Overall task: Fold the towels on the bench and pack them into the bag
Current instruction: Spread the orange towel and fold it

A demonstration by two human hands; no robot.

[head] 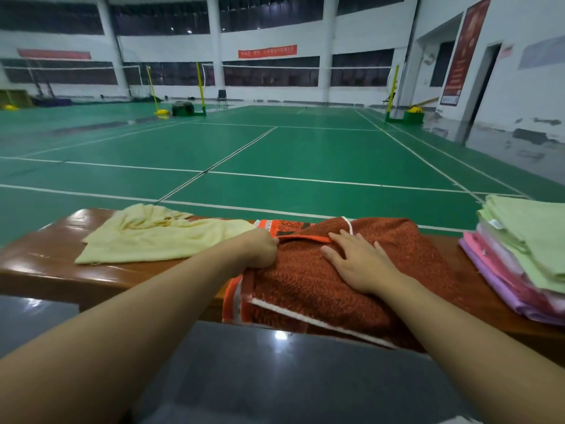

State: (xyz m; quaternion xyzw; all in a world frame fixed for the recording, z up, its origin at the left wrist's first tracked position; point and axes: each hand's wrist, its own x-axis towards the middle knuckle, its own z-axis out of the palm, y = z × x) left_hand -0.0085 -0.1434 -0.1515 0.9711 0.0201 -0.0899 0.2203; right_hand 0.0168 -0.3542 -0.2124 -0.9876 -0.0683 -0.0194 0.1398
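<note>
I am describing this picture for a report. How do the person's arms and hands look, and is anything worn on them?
Both forearms are bare up to the frame edge; no sleeves show. The left hand and right hand wear no gloves. No watch, bracelet or ring is visible on the wrists or fingers.

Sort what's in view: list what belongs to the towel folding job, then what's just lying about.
Job:
- rust-orange towel, gripped by left hand, pressed by right hand
- yellow towel, unfolded
- folded towel stack
- bench

Lying about:
- badminton net posts
- black chair
</note>
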